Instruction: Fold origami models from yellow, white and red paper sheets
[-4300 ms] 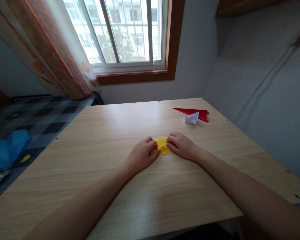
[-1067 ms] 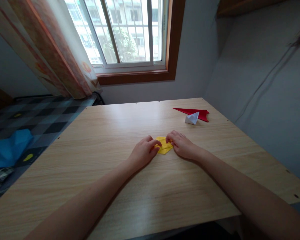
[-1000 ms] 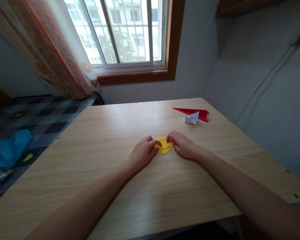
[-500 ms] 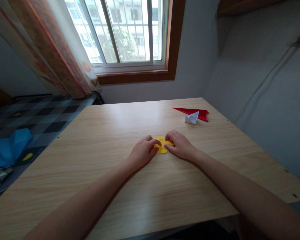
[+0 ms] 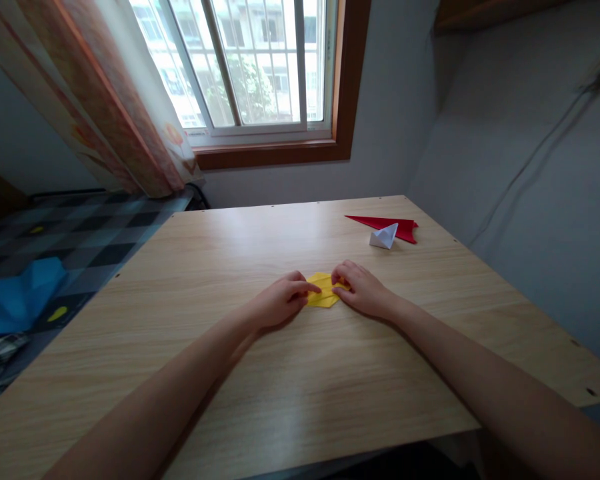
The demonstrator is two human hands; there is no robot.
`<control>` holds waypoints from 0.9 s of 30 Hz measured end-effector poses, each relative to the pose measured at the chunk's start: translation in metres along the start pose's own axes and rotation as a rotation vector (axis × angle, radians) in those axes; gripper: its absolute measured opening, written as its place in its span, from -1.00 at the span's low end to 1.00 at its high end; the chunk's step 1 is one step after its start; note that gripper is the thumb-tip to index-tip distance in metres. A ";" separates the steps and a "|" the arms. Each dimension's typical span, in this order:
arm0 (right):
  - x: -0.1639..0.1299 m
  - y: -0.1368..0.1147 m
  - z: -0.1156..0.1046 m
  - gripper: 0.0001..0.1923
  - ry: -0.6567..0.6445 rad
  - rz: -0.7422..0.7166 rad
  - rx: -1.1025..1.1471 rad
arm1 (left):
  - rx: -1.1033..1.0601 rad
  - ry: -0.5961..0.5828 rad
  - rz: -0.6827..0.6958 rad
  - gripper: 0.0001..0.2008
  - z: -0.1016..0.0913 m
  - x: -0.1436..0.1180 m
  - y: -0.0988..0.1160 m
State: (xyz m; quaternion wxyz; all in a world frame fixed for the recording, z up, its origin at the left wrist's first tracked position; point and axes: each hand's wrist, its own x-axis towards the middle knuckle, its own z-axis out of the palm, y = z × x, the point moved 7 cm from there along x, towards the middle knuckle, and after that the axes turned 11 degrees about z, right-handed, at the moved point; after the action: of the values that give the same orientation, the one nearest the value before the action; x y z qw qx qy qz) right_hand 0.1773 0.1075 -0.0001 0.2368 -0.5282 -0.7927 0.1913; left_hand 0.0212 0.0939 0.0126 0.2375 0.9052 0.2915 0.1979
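A folded sheet of yellow paper (image 5: 325, 299) lies flat on the wooden table (image 5: 280, 400) between my hands, with crease lines across it. My left hand (image 5: 283, 298) is at its left side, one finger stretched out onto the paper and the others curled. On the right edge, my right hand (image 5: 361, 288) grips the paper between thumb and fingers. Part of that edge is hidden under the fingers.
Beyond my right hand stand a small folded white paper shape (image 5: 384, 237) and a red paper plane (image 5: 393, 225). At left, a blue folded paper (image 5: 25, 293) rests on a checked bed cover (image 5: 95, 227). A window (image 5: 260, 67) is behind the table.
My left hand has drawn slightly left, and its index finger has straightened over the paper, so more yellow shows. My right hand has barely moved.
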 end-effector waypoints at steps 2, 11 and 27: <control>0.000 0.000 0.000 -0.90 -0.005 -0.002 0.003 | -0.008 -0.018 0.009 -0.64 -0.001 0.000 -0.001; -0.001 0.000 -0.001 -0.82 -0.006 -0.037 0.020 | -0.030 0.047 -0.007 -0.66 -0.004 -0.004 0.003; -0.007 -0.010 0.004 -0.78 0.145 0.099 -0.100 | 0.129 0.070 0.041 -0.69 0.005 -0.004 0.008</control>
State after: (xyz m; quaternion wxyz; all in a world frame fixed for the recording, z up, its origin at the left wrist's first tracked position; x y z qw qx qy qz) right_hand 0.1701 0.0973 0.0008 0.2573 -0.5904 -0.7548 0.1241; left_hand 0.0244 0.0847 0.0120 0.1642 0.9170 0.2931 0.2152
